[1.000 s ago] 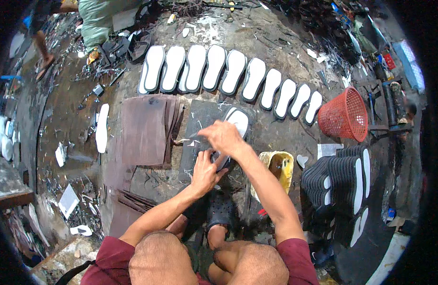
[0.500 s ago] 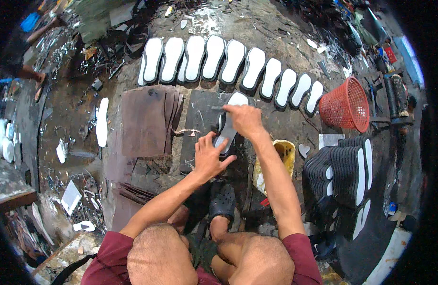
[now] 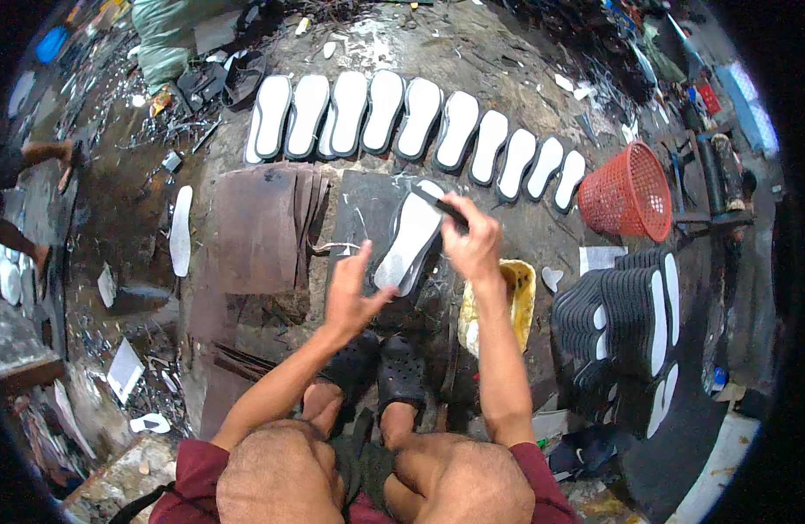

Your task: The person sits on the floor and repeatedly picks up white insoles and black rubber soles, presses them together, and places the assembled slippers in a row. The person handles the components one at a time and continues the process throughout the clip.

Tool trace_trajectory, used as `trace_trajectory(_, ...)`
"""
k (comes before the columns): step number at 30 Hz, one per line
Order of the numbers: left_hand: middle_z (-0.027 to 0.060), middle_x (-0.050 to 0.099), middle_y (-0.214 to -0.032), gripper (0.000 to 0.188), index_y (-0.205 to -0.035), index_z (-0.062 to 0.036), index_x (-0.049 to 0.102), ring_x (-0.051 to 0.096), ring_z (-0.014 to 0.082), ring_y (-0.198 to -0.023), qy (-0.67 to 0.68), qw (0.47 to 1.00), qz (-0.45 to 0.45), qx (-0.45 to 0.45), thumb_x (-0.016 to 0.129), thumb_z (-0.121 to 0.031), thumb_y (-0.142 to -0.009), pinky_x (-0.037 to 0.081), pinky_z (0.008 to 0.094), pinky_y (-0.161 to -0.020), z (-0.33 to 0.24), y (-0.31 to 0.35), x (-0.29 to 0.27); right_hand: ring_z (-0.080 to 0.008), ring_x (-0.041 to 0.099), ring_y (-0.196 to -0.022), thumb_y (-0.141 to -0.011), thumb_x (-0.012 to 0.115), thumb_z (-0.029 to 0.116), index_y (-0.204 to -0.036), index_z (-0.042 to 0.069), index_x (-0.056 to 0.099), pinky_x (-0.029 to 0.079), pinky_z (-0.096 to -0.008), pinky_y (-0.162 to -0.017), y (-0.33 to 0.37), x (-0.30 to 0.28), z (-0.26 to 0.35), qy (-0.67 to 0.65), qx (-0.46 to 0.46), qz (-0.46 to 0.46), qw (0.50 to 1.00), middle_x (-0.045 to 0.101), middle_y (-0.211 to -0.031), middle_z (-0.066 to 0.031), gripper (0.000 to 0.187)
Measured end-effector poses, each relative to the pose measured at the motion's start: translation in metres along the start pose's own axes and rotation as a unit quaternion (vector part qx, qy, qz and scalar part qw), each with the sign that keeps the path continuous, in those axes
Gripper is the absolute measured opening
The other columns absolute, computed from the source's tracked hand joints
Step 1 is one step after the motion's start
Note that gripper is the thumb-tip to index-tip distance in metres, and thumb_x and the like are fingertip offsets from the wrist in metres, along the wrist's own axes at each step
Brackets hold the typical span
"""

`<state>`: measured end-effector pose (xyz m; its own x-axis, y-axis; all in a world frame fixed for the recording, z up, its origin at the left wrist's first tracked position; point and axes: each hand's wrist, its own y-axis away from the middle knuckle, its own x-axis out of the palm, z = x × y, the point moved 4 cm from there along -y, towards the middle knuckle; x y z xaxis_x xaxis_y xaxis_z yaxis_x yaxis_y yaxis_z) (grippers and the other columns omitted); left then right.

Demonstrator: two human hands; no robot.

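Observation:
A white-topped shoe sole (image 3: pixel 411 236) lies tilted on a dark square board (image 3: pixel 365 205) in front of me. My right hand (image 3: pixel 474 240) is closed on a narrow dark tool (image 3: pixel 446 208), whose far end reaches over the sole's upper end; its exact kind is unclear. My left hand (image 3: pixel 348 301) has its fingers spread at the lower left of the sole. Its thumb tip is close to the sole's lower end, and I cannot tell whether they touch.
Beyond the board, several white-topped soles (image 3: pixel 383 112) form a curved row. Brown sheets (image 3: pixel 258 229) are stacked left. To the right are a red basket (image 3: pixel 614 196), a stained yellow container (image 3: pixel 523 301) and stacked dark soles (image 3: pixel 608 301). Another person's legs (image 3: pixel 44 157) show far left.
My left hand has drawn back left from the sole. My right hand has shifted right and lower, and the tool shows more. The sole's white face is less covered. Another person's legs have moved.

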<state>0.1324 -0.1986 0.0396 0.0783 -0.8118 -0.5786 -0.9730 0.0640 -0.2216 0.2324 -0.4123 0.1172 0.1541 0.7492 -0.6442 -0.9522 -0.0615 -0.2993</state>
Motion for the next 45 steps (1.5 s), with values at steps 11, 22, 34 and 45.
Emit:
trace_trajectory(11, 0.0205, 0.059, -0.127, 0.114, -0.161, 0.0046, 0.018, 0.052, 0.0390, -0.113, -0.078, 0.992, 0.095, -0.041, 0.087, -0.019, -0.074, 0.043, 0.0458, -0.104, -0.002, -0.003, 0.041, -0.0257, 0.061, -0.130, -0.072, 0.058, -0.005, -0.102, 0.024, 0.081, 0.038, -0.0540, -0.117, -0.062, 0.039, -0.071, 0.176, -0.224, 0.223, 0.932, 0.077, -0.115, -0.0016, 0.047)
trace_trajectory(22, 0.0202, 0.063, -0.128, 0.114, -0.161, 0.0022, 0.021, 0.056, 0.0387, -0.113, -0.030, 0.995, 0.077, -0.048, 0.088, -0.014, -0.071, 0.046, 0.0456, -0.103, -0.001, -0.004, 0.038, -0.0391, 0.073, -0.086, -0.087, 0.065, 0.015, -0.121, 0.023, 0.074, 0.058, -0.0529, -0.078, 0.058, 0.015, 0.006, 0.210, 0.061, 0.280, 0.935, 0.076, -0.094, -0.0165, 0.035)
trace_trajectory(34, 0.0240, 0.059, -0.133, 0.117, -0.161, 0.0046, 0.018, 0.053, 0.0400, -0.117, -0.027, 0.999, 0.017, -0.029, 0.090, -0.019, -0.072, 0.044, 0.0472, -0.105, 0.001, -0.019, 0.062, -0.0396, 0.073, -0.086, -0.090, 0.064, 0.015, -0.131, 0.016, 0.066, 0.057, -0.0513, -0.075, 0.052, 0.023, -0.022, 0.193, 0.081, 0.067, 0.976, 0.076, -0.100, -0.0180, 0.041)
trace_trajectory(45, 0.0158, 0.055, -0.139, 0.058, -0.152, -0.0014, 0.041, 0.058, 0.0251, -0.129, 0.287, 0.918, -0.194, -0.191, 0.054, 0.009, -0.097, 0.052, 0.0368, -0.106, 0.047, 0.022, 0.033, -0.0241, 0.069, -0.092, -0.085, 0.063, 0.007, -0.120, 0.021, 0.073, 0.057, -0.0419, -0.075, 0.116, 0.040, 0.012, 0.230, -0.097, 0.122, 0.961, 0.073, -0.116, 0.0000, 0.040)
